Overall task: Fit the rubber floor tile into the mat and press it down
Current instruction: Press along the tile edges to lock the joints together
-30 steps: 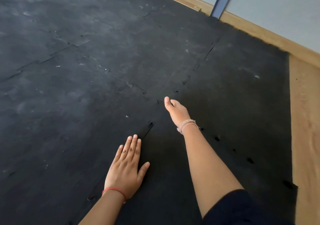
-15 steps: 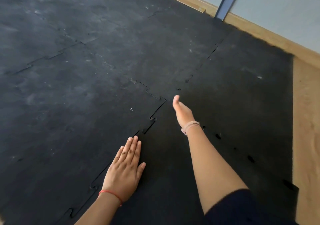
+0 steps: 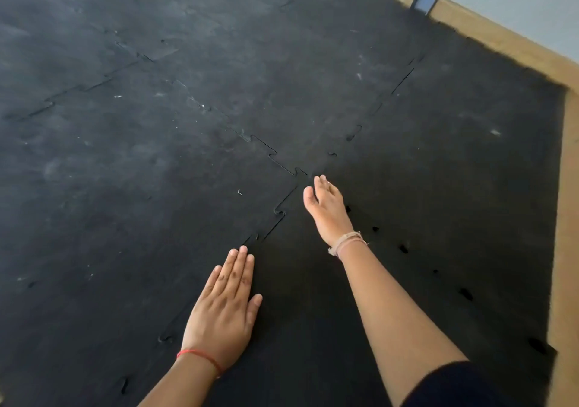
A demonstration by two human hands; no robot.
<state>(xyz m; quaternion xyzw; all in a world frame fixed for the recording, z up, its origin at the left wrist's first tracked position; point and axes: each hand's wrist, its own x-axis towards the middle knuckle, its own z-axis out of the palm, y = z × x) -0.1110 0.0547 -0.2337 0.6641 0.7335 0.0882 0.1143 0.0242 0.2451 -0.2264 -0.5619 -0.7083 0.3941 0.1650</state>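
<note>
A: Head view, the only one. Where is the rubber floor tile (image 3: 438, 218)?

B: It lies flat at the right-hand corner of the black mat (image 3: 156, 156), with a strip of wooden floor (image 3: 568, 218) along its right edge. Its toothed left edge meets the neighbouring piece along a seam (image 3: 279, 215) that runs away from the person, from near the left hand up to the four-way junction.

A: And the hands?

B: The left hand (image 3: 224, 306) rests palm down, fingers together and stretched flat, gripping nothing, right on the near end of that seam. The right hand (image 3: 327, 212) reaches further out, turned on its edge with fingers extended and empty, on the tile just right of the seam, close to the junction. I can't tell how hard it bears down.

A: So what does the next press turn on?

B: The seam's long axis. Dark gaps show between the two hands (the teeth there look not fully seated, I judge). The stretch lies just left of the right hand and ahead of the left fingertips; either could reach it.
</note>
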